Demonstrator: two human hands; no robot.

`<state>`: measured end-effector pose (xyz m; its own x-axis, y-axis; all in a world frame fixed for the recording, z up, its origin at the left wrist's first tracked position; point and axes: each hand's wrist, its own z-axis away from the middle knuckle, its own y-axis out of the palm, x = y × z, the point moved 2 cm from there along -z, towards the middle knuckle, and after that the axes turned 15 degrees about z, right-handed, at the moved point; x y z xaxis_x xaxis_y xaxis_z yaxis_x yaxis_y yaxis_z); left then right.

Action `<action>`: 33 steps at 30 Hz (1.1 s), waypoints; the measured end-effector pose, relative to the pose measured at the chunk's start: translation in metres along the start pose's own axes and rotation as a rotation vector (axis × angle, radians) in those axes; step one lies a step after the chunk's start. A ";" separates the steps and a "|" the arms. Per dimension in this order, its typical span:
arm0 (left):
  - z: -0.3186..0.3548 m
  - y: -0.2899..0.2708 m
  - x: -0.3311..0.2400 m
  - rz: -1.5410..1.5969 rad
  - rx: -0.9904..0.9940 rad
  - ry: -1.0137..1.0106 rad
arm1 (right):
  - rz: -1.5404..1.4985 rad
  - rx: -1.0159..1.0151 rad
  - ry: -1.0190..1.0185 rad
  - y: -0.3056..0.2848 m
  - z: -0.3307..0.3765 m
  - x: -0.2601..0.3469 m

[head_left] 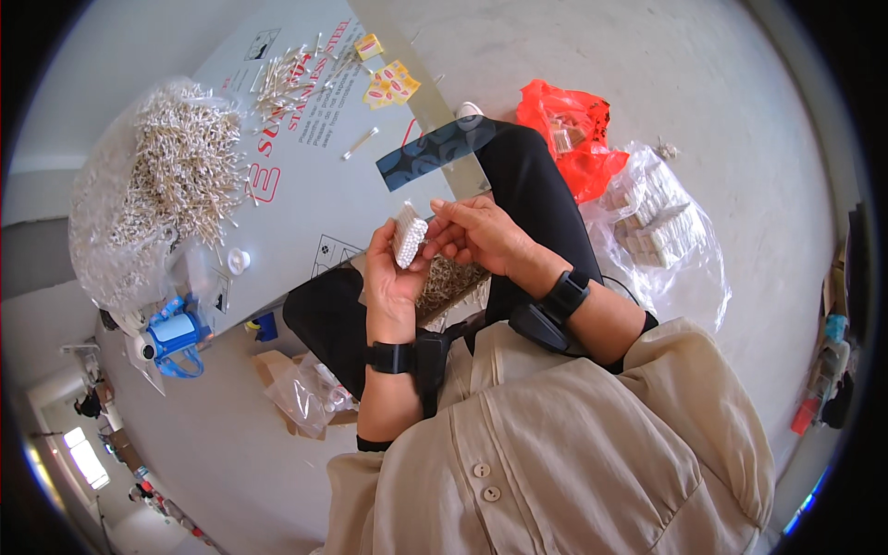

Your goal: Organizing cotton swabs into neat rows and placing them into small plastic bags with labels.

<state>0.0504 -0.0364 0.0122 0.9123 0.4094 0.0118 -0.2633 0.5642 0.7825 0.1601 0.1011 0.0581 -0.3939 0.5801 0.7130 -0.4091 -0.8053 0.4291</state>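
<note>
My left hand (393,277) is wrapped round a compact bundle of cotton swabs (409,239), with the white tips facing me. Close against the bundle's right side is my right hand (486,236), its fingers curled in and its thumb near the swabs; whatever lies between those fingers is hidden. Below both hands, a box of loose cotton swabs (446,280) sits between my legs, partly covered by my hands.
A large clear bag of swabs (176,176) stands on the table (305,199) at left, by a blue bottle (174,333). Scattered swabs (287,83) and yellow cards (393,85) lie farther back. Right, on the floor: a red bag (569,139) and a clear bag of white bundles (661,227).
</note>
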 end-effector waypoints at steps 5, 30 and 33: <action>0.002 0.012 0.012 -0.044 -0.109 0.148 | 0.116 -0.002 0.027 -0.003 0.003 0.002; 0.024 0.046 0.023 -0.663 0.198 0.682 | 0.783 -0.148 -0.451 -0.012 0.002 0.006; 0.027 0.061 0.030 -0.816 0.307 0.704 | 0.676 -0.159 -0.542 -0.013 0.007 0.014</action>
<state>0.0699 -0.0091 0.0776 0.3700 0.3670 -0.8535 0.5095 0.6880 0.5167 0.1659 0.1191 0.0666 -0.1650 -0.1847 0.9689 -0.3557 -0.9050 -0.2331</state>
